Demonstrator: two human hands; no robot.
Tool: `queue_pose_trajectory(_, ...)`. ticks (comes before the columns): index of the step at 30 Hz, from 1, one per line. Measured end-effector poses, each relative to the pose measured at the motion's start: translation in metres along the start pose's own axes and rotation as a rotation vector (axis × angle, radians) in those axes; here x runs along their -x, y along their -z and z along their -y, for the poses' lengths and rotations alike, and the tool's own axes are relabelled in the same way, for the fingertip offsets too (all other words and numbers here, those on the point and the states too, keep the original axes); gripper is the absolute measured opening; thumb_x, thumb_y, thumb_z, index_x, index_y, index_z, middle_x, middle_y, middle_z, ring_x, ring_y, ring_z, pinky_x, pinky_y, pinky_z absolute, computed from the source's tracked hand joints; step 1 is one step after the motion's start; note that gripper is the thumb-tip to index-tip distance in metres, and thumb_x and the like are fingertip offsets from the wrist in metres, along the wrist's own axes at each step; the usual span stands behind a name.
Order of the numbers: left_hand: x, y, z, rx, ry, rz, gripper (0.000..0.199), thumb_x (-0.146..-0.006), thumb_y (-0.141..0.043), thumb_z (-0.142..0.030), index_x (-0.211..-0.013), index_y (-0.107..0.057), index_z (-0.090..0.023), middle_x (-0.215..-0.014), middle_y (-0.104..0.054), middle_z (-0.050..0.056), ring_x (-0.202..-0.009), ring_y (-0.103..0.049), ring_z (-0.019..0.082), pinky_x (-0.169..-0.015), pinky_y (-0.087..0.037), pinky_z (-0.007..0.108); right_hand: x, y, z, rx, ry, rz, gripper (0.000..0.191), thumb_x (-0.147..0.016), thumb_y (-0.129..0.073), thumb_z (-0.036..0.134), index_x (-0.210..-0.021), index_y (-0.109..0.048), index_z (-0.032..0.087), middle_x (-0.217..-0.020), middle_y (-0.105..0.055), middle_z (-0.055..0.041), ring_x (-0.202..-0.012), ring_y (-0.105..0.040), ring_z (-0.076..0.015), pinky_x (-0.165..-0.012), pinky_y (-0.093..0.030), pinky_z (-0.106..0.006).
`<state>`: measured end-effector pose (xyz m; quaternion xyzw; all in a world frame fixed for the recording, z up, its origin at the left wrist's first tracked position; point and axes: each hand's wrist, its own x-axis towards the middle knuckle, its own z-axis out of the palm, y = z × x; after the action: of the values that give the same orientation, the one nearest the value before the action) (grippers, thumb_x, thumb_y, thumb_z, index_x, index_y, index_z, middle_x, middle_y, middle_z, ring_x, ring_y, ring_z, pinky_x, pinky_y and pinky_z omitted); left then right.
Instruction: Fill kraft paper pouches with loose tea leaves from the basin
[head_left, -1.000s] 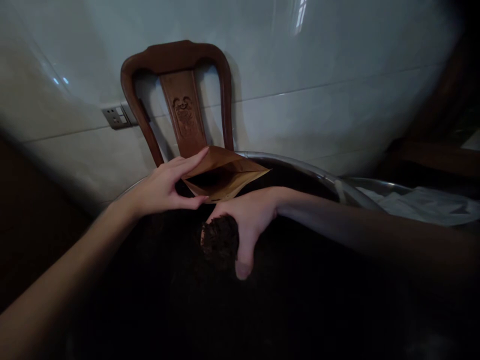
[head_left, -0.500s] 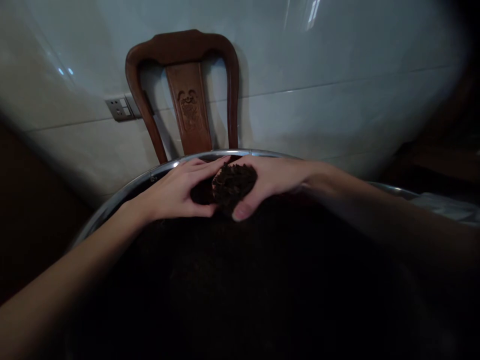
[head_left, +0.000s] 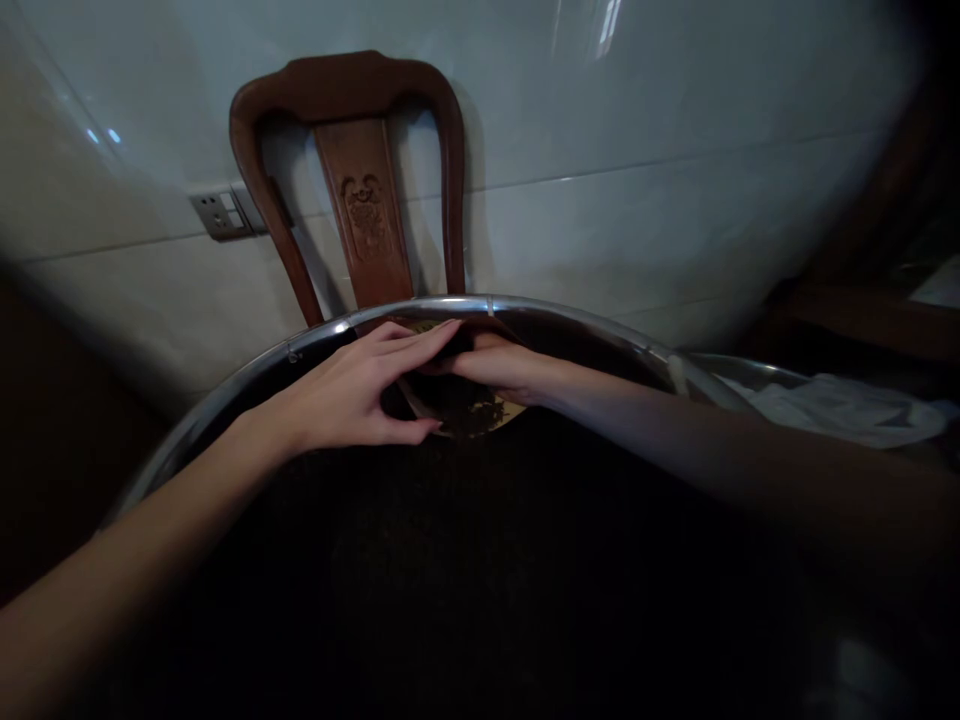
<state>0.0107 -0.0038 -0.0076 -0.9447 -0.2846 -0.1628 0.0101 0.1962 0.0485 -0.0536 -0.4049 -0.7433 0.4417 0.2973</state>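
My left hand (head_left: 367,385) is over the far side of a dark, round space bounded by a shiny metal rim (head_left: 465,305). Its fingers are apart, with thumb and forefinger curved around a shadowy gap. The thumb tip is at the edge of a pale yellowish piece (head_left: 511,412), whose kind I cannot make out. Dark, crumbly, leaf-like bits (head_left: 484,412) lie on that piece. My right hand (head_left: 499,365) is turned palm down above it, wrist bent; most of its fingers are hidden, so whatever it holds does not show.
Behind the rim stands a carved wooden chair (head_left: 364,200) against a pale tiled wall (head_left: 600,230) with a socket plate (head_left: 220,215). To the right lies a whitish plastic bag (head_left: 840,405). The near area is too dark to make out.
My right hand has turned over, and the dark clump that showed in it is out of sight. The yellowish piece with dark bits has come into view. My left hand keeps about the same shape.
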Motion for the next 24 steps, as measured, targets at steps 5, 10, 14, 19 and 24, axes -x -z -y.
queue_pose_trajectory(5,0.001,0.0,0.001,0.019,-0.011,-0.017,0.082,-0.079,-0.067,-0.042,-0.147,-0.023,-0.025,-0.132,-0.05,0.009,-0.116,-0.048,0.025,-0.1,-0.041,0.042,-0.005,0.001,-0.005,0.028,0.142,-0.017,0.044,-0.079,-0.058,0.025,-0.122,-0.057,0.015,-0.125,-0.059,-0.0078,-0.111,-0.056,-0.0183,-0.099,-0.043,-0.034)
queue_pose_trajectory(10,0.001,0.001,0.007,0.03,-0.015,-0.058,0.079,-0.081,-0.065,-0.042,-0.147,-0.023,-0.027,-0.136,-0.049,0.007,-0.118,-0.048,0.025,-0.102,-0.04,0.042,-0.002,0.013,0.001,0.345,0.261,0.048,0.049,-0.078,-0.063,0.03,-0.125,-0.058,0.018,-0.129,-0.057,-0.0066,-0.122,-0.049,-0.024,-0.109,-0.033,-0.039)
queue_pose_trajectory(14,0.001,0.003,0.009,0.037,-0.021,-0.064,0.081,-0.08,-0.066,-0.042,-0.147,-0.022,-0.029,-0.141,-0.044,0.005,-0.12,-0.047,0.025,-0.103,-0.039,0.042,0.006,0.019,0.017,0.447,0.394,0.033,0.031,-0.084,-0.057,0.03,-0.112,-0.066,0.021,-0.117,-0.064,-0.005,-0.112,-0.056,-0.0234,-0.103,-0.039,-0.039)
queue_pose_trajectory(19,0.001,0.006,0.007,0.043,0.0,-0.071,0.08,-0.08,-0.066,-0.044,-0.146,-0.024,-0.028,-0.143,-0.042,0.005,-0.121,-0.047,0.026,-0.104,-0.038,0.042,0.017,0.021,0.038,0.28,0.243,-0.033,0.019,-0.084,-0.056,0.032,-0.084,-0.068,0.016,-0.08,-0.068,-0.0038,-0.069,-0.06,-0.0128,-0.063,-0.048,-0.026)
queue_pose_trajectory(24,0.002,0.005,0.007,0.035,-0.015,-0.056,0.081,-0.079,-0.066,-0.041,-0.147,-0.023,-0.028,-0.138,-0.048,0.006,-0.119,-0.048,0.025,-0.102,-0.04,0.041,0.021,0.019,0.04,0.078,0.068,0.302,0.033,-0.09,-0.046,0.038,-0.071,-0.057,0.014,-0.053,-0.054,0.0006,-0.036,-0.04,-0.005,-0.035,-0.028,-0.019)
